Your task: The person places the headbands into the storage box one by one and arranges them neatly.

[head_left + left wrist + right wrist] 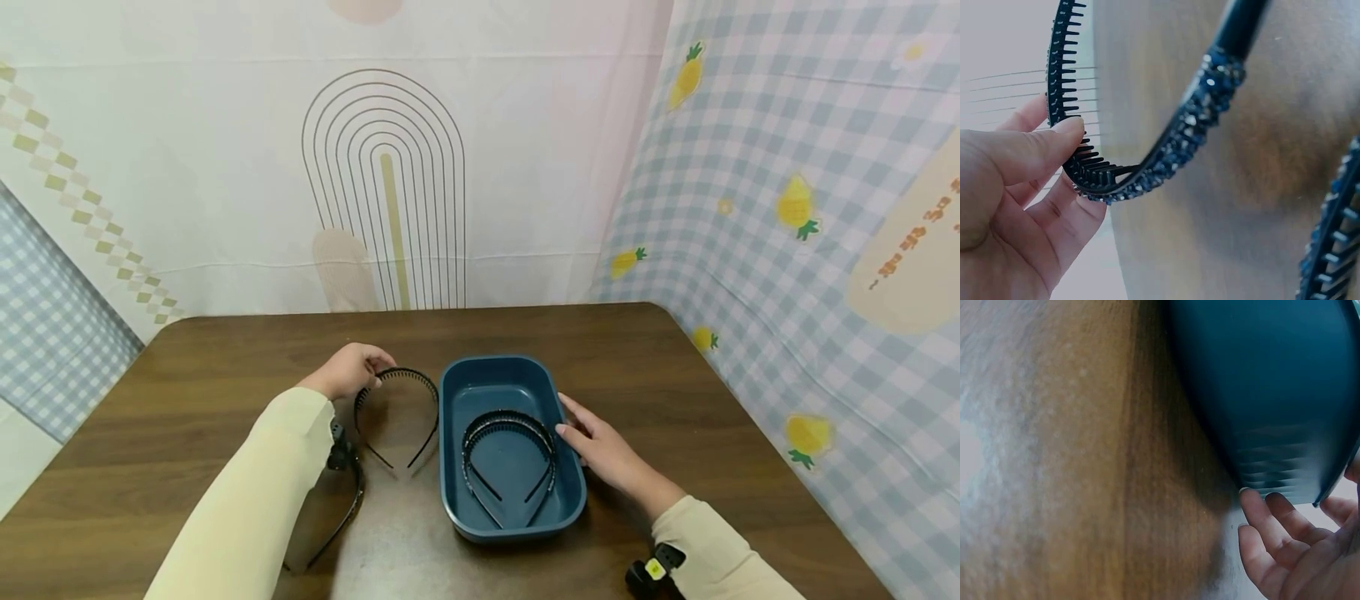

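My left hand pinches a black toothed headband between thumb and fingers, at one side of its curve. In the left wrist view, dark blue sparkling stones cover the headband's outer face, and comb teeth line its inside. To its right stands a blue plastic basket with black headbands nested together inside. My right hand holds the basket's right side, thumb at the rim and fingers against the outer wall. Another headband lies on the table, partly hidden by my left forearm.
The brown wooden table carries everything. A white patterned cloth hangs behind its far edge, and a blue checked cloth hangs along the right. A strapped wrist camera sits on my right sleeve.
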Action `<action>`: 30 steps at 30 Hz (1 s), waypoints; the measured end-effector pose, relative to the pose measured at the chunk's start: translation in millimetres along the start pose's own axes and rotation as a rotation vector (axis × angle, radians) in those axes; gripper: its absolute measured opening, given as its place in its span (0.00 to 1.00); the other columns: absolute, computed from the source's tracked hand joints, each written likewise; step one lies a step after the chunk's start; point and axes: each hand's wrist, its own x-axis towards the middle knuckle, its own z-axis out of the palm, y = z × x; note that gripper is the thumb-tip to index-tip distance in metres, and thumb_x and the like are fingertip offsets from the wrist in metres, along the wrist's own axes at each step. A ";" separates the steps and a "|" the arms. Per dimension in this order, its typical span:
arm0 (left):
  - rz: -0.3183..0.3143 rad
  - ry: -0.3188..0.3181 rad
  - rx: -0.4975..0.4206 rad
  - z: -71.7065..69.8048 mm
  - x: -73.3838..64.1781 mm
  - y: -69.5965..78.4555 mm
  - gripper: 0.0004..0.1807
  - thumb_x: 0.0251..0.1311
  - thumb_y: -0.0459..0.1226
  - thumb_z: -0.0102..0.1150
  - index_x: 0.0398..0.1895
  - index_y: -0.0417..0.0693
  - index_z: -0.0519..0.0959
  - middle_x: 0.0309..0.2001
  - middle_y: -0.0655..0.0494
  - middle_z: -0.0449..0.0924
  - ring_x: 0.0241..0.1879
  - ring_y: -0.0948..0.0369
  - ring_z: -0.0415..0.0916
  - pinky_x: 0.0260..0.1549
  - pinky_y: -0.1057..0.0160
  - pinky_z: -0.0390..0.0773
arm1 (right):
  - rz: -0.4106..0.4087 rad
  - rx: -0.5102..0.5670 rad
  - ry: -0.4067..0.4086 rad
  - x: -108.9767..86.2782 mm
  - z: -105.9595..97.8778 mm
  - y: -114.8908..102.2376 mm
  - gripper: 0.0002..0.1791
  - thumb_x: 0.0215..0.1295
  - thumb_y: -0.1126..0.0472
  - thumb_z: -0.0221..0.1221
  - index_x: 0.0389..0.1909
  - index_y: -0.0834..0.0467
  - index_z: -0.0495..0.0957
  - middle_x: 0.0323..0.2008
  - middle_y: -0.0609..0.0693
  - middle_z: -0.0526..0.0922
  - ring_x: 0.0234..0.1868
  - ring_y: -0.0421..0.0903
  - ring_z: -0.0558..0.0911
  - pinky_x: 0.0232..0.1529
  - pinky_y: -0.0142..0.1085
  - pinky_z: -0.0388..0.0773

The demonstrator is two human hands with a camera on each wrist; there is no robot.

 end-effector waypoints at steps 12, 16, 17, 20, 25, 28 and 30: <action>-0.045 0.085 -0.060 -10.8 -11.4 -5.1 0.17 0.57 0.23 0.60 0.50 0.34 0.79 0.44 0.39 0.76 0.46 0.45 0.75 0.38 0.55 0.78 | -0.015 0.028 0.022 0.8 3.0 3.0 0.30 0.75 0.55 0.49 0.74 0.55 0.55 0.44 0.56 0.71 0.35 0.47 0.72 0.34 0.38 0.73; -0.056 0.117 -0.086 -17.0 -17.1 -5.5 0.17 0.58 0.24 0.60 0.52 0.34 0.78 0.43 0.40 0.75 0.45 0.46 0.74 0.35 0.58 0.77 | -0.007 0.029 0.022 0.4 3.3 2.4 0.30 0.75 0.55 0.49 0.74 0.54 0.55 0.44 0.56 0.71 0.36 0.47 0.72 0.34 0.39 0.73; -0.061 0.120 -0.094 -19.1 -18.9 -5.3 0.18 0.59 0.25 0.59 0.53 0.34 0.77 0.43 0.40 0.75 0.45 0.47 0.74 0.35 0.58 0.76 | -0.006 0.031 0.022 0.4 3.3 2.3 0.30 0.75 0.55 0.49 0.74 0.54 0.55 0.44 0.56 0.71 0.36 0.48 0.72 0.34 0.39 0.73; -0.075 0.142 -0.102 -25.0 -22.6 -3.6 0.19 0.60 0.26 0.59 0.55 0.35 0.77 0.45 0.41 0.74 0.46 0.47 0.73 0.35 0.59 0.75 | -0.005 0.028 0.020 0.8 2.8 1.8 0.31 0.75 0.54 0.49 0.75 0.54 0.55 0.45 0.56 0.71 0.38 0.48 0.72 0.35 0.38 0.73; -0.091 0.169 -0.102 -31.9 -27.6 2.6 0.20 0.61 0.26 0.58 0.57 0.35 0.75 0.47 0.39 0.74 0.47 0.46 0.73 0.34 0.60 0.75 | -0.009 0.025 0.016 1.4 2.0 2.0 0.31 0.75 0.54 0.49 0.75 0.54 0.54 0.47 0.56 0.72 0.40 0.48 0.73 0.36 0.38 0.74; -0.097 0.181 -0.111 -33.5 -29.6 7.5 0.20 0.60 0.26 0.58 0.57 0.35 0.75 0.47 0.39 0.73 0.47 0.47 0.73 0.33 0.61 0.75 | -0.010 0.024 0.015 1.5 1.8 2.6 0.31 0.75 0.54 0.49 0.75 0.55 0.54 0.47 0.56 0.72 0.41 0.48 0.74 0.36 0.39 0.74; -0.098 0.189 -0.115 -34.0 -30.6 10.5 0.20 0.60 0.26 0.59 0.57 0.36 0.76 0.46 0.40 0.74 0.46 0.48 0.73 0.33 0.61 0.75 | -0.009 0.024 0.015 1.5 1.9 3.0 0.31 0.75 0.53 0.49 0.75 0.54 0.54 0.48 0.56 0.72 0.42 0.48 0.74 0.36 0.39 0.75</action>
